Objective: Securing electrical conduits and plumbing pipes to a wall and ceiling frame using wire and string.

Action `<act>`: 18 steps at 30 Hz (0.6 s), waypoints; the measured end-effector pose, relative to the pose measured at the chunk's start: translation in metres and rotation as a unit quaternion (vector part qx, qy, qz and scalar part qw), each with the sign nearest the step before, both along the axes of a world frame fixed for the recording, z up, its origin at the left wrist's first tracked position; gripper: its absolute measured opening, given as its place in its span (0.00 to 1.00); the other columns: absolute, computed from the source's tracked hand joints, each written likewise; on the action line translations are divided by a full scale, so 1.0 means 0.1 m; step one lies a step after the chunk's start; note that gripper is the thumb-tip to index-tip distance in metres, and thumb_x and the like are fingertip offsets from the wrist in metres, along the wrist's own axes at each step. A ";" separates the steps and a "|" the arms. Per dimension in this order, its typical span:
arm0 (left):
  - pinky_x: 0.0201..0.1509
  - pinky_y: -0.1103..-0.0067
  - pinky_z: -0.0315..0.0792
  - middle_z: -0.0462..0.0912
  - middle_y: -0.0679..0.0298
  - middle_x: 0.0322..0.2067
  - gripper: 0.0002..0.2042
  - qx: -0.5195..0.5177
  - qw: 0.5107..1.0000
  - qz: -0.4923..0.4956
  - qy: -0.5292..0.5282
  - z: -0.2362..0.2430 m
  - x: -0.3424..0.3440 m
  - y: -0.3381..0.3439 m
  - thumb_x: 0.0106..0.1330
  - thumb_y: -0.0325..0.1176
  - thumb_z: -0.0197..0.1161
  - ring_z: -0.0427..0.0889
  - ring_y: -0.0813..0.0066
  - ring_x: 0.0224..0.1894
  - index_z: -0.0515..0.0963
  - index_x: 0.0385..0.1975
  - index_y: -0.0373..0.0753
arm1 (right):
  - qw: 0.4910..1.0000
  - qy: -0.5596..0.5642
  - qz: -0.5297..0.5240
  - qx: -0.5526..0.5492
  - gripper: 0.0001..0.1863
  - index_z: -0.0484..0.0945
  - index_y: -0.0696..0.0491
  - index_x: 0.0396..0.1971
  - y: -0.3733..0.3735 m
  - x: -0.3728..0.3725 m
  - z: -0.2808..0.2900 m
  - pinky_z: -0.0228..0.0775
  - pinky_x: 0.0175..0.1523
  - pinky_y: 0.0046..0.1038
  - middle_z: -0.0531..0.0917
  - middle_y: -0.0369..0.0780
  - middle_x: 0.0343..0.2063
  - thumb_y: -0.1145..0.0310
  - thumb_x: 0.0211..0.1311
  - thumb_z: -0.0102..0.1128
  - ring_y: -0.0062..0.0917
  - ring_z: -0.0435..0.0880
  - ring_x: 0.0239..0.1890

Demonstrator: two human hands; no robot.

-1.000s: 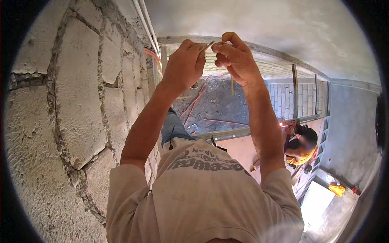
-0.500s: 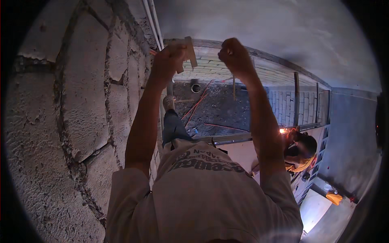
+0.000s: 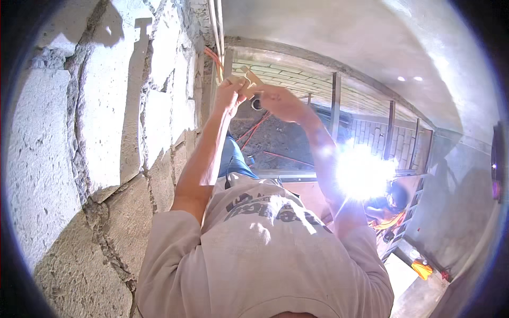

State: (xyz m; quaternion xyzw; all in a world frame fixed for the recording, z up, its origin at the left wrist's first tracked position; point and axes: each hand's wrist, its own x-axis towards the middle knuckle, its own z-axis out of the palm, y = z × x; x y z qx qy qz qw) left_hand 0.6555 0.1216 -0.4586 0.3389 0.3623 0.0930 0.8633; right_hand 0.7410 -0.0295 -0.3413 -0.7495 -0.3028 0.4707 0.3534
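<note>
My left hand (image 3: 228, 98) is closed round a small tan, flat piece with a crossbar (image 3: 251, 83), raised in front of me near the corner of the block wall. Its exact kind is not clear. Just right of it, my right hand (image 3: 283, 103) comes in with its fingers curled together, their tips close against the piece's edge. Whatever those fingers pinch, if anything, is hidden. Both forearms are stretched out ahead of my chest.
A rough block wall (image 3: 106, 143) rises close on my left, beside white pipes (image 3: 216, 24) and orange tubes (image 3: 213, 55). Metal posts (image 3: 336, 103) stand ahead. At right, a crouching person (image 3: 395, 199) is beside a blinding welding glare (image 3: 366, 172). An orange cloth (image 3: 422, 269) lies lower right.
My right hand has moved left and down to the piece in my left hand, which has shifted slightly. The welding light has flared, brightening everything and casting shadows on the wall.
</note>
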 end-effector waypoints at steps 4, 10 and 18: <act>0.19 0.84 0.65 0.78 0.64 0.24 0.05 -0.013 1.000 0.008 0.014 -0.24 -0.01 -0.06 0.64 0.29 0.64 0.68 0.83 0.17 0.74 0.31 0.38 | 0.995 -0.036 0.048 0.078 0.18 0.78 0.46 0.50 -0.12 -0.19 -0.59 0.66 0.29 0.28 0.75 0.35 0.19 0.64 0.59 0.57 0.22 0.73 0.22; 0.25 0.77 0.68 0.73 0.66 0.21 0.06 0.166 0.973 -0.161 0.003 -0.77 -0.18 -0.14 0.65 0.30 0.63 0.73 0.79 0.22 0.73 0.30 0.39 | 0.957 -0.279 -0.045 0.070 0.17 0.76 0.52 0.44 0.02 -0.19 -0.69 0.75 0.44 0.36 0.84 0.44 0.37 0.58 0.60 0.60 0.40 0.84 0.41; 0.31 0.72 0.74 0.78 0.66 0.31 0.09 -0.202 0.975 -0.023 -0.093 -1.20 -0.35 -0.22 0.73 0.39 0.52 0.78 0.73 0.29 0.74 0.38 0.41 | 0.981 -0.170 -0.090 0.023 0.16 0.77 0.53 0.48 -0.10 -0.34 -1.20 0.75 0.39 0.32 0.84 0.40 0.30 0.59 0.69 0.54 0.30 0.84 0.33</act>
